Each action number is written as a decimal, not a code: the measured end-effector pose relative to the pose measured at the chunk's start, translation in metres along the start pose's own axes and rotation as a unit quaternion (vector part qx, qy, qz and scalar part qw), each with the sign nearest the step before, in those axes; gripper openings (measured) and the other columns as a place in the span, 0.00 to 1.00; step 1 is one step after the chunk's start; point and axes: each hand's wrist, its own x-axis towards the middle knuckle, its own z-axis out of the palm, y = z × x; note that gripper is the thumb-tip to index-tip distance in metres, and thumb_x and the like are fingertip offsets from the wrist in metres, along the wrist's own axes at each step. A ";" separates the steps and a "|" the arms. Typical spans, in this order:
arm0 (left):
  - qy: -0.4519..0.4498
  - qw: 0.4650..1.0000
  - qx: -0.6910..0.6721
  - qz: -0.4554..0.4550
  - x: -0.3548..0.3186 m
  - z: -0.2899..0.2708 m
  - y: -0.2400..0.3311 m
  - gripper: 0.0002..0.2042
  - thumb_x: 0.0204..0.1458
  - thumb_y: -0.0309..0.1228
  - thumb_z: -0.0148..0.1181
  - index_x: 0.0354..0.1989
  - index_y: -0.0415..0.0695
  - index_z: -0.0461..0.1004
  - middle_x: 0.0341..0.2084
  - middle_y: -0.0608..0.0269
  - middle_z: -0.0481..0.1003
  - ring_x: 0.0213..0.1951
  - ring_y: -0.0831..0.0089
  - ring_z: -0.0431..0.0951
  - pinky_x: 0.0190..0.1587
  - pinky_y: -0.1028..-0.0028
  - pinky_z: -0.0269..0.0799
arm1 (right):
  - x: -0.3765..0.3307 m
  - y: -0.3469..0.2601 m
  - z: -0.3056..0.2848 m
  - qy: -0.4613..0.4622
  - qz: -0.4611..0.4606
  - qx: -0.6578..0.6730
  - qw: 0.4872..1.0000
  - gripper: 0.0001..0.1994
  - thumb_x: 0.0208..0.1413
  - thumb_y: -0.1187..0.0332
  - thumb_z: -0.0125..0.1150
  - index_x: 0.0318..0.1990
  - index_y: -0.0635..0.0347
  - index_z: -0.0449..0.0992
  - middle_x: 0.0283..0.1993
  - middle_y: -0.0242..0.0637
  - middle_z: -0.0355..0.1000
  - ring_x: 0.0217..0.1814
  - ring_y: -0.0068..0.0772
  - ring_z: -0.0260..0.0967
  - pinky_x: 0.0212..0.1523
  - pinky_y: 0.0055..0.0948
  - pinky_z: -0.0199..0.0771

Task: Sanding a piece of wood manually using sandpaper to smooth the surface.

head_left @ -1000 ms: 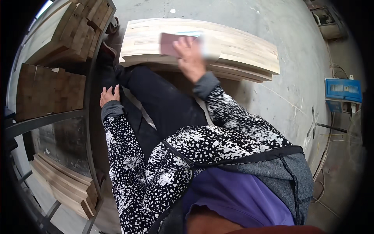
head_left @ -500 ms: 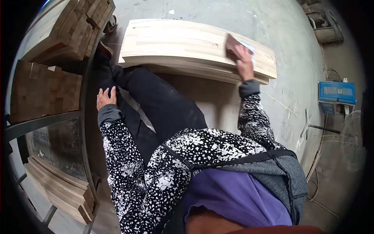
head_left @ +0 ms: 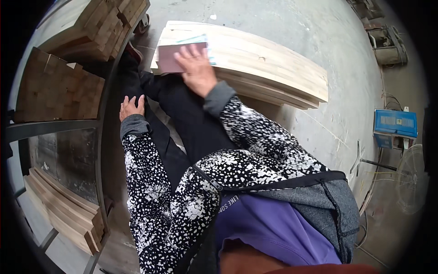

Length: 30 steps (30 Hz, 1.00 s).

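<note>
My right hand presses a folded sheet of brown sandpaper against the left end of the top wooden board. A pale, light-blue layer shows along the sheet's far edge. The board is pale, made of joined strips with slightly curved sides, and lies on a short stack of similar boards. Resting on my left leg, away from the boards, my left hand holds nothing and has its fingers apart. The underside of the sandpaper is hidden.
On the left stands a dark metal rack loaded with stacked wooden pieces and curved boards. A blue machine and a wire-caged fan stand at the right. Cables run along the grey floor there.
My right hand has swept the sandpaper leftward along the board, from near its right end to its left end. The left hand stays on my leg. The view has shifted slightly.
</note>
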 end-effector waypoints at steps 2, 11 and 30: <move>-0.002 1.000 -0.018 0.011 0.003 0.006 0.007 0.24 0.45 0.53 0.45 0.45 0.50 0.70 0.53 0.57 0.59 0.55 0.58 0.57 0.56 0.65 0.51 | 0.032 -0.018 0.017 -0.031 -0.037 -0.019 0.999 0.25 0.40 0.71 0.51 0.52 0.52 0.62 0.57 0.42 0.55 0.62 0.48 0.44 0.60 0.50 0.37; -0.006 1.000 -0.029 -0.008 -0.006 -0.004 -0.009 0.24 0.45 0.53 0.45 0.45 0.49 0.69 0.53 0.57 0.58 0.55 0.57 0.56 0.56 0.65 0.50 | -0.060 0.183 -0.104 0.064 0.207 0.000 0.976 0.25 0.39 0.80 0.37 0.49 0.59 0.66 0.57 0.48 0.54 0.64 0.44 0.42 0.62 0.31 0.37; 0.057 0.998 -0.033 0.018 -0.005 0.013 -0.005 0.22 0.46 0.52 0.45 0.38 0.48 0.73 0.50 0.60 0.62 0.52 0.61 0.59 0.50 0.54 0.55 | 0.052 -0.001 0.027 -0.008 -0.081 -0.008 0.997 0.24 0.39 0.71 0.54 0.50 0.51 0.64 0.56 0.41 0.57 0.59 0.50 0.48 0.57 0.52 0.43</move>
